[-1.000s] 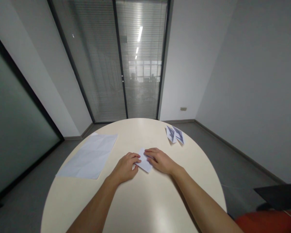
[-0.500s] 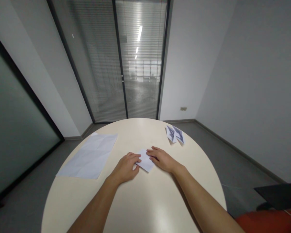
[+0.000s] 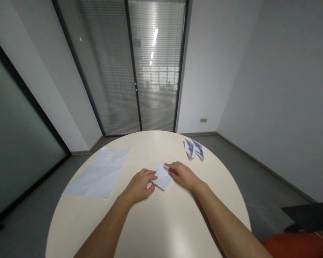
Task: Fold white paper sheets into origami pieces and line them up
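A small folded white paper [image 3: 162,177] lies on the round cream table [image 3: 156,218] between my hands. My left hand [image 3: 140,184] rests on the table with its fingers curled, fingertips pressing the paper's left edge. My right hand [image 3: 181,174] lies flat at the paper's right edge, fingers stretched out and pressing down on it.
A large creased white sheet [image 3: 99,172] lies at the table's left. Two small printed folded papers [image 3: 194,148] sit at the far right edge. Glass doors with blinds stand behind the table. A dark object [image 3: 307,215] and something red [image 3: 298,245] are at the lower right.
My right hand has slid to the right across the folded paper, uncovering more of it. My left hand has stayed put.
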